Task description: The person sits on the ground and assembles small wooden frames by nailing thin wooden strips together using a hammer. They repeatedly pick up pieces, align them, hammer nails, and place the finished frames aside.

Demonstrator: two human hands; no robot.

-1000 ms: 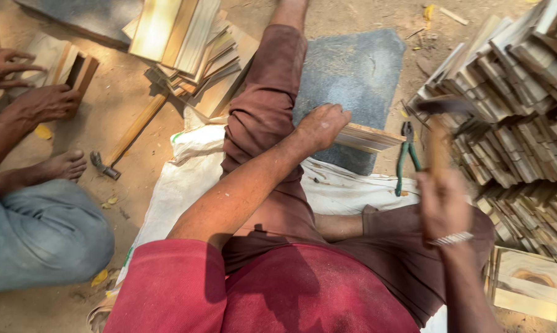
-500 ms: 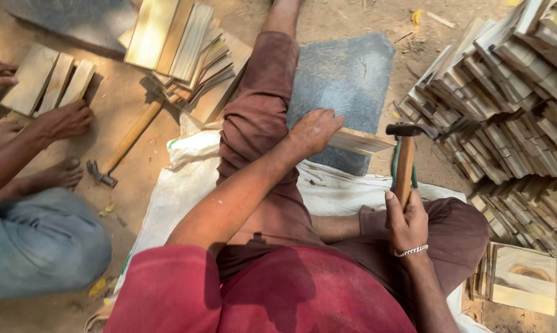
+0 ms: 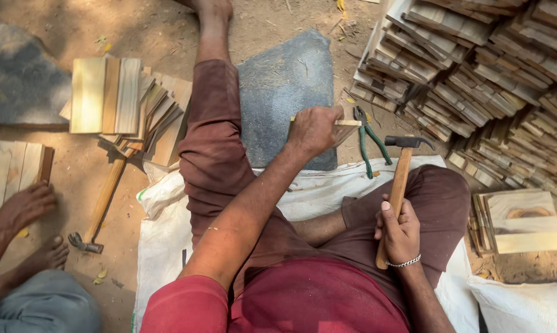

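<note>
I sit on the ground with one leg stretched forward. My left hand [image 3: 314, 128] grips a thin pale wooden strip [image 3: 346, 123] and holds it over a dark flat stone slab [image 3: 277, 86]. A claw hammer [image 3: 399, 179] with a wooden handle stands upright in my right hand [image 3: 399, 229], which grips the lower half of the handle above my right knee. The hammer head is level with the strip, a little to its right. Green-handled pliers [image 3: 370, 143] lie on the ground between slab and hammer.
Several stacks of wooden strips [image 3: 476, 74] fill the right side. Flat boards [image 3: 112, 98] lie at the left, with a second hammer [image 3: 99, 209] below them. Another person's hand [image 3: 25, 206] rests on boards at far left. A white sack [image 3: 315, 191] lies under me.
My right hand has brought the hammer down from a raised, blurred swing to an upright hold beside my knee. My left hand has stayed on the strip at the slab.
</note>
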